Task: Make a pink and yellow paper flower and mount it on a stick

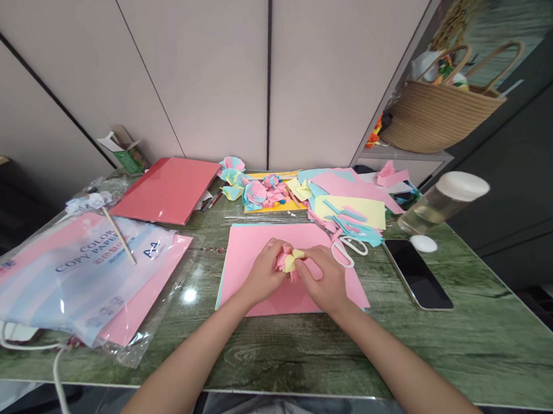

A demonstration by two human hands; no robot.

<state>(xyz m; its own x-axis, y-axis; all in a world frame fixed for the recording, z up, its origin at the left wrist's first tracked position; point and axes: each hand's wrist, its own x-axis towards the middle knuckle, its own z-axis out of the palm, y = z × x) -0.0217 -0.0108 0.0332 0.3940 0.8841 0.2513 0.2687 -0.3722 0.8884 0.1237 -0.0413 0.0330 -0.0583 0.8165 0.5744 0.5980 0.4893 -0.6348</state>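
A small pink and yellow paper flower (pixel 290 263) is between my two hands, above a stack of pink paper sheets (pixel 282 300). My left hand (pixel 267 271) is closed round the flower's left side. On its right side, my right hand (pixel 325 276) pinches a yellow petal between thumb and fingers. Part of the flower is hidden by the fingers. White-handled scissors (pixel 349 250) lie just beyond my right hand, their blades partly hidden.
Paper flowers (pixel 256 194) and paper scraps (pixel 350 193) lie at the back. On the right are a phone (pixel 418 273), a tilted-looking bottle (pixel 445 200) and a white cap (pixel 423 243). A copy paper bag (pixel 83 269) and red folder (pixel 165 189) occupy the left.
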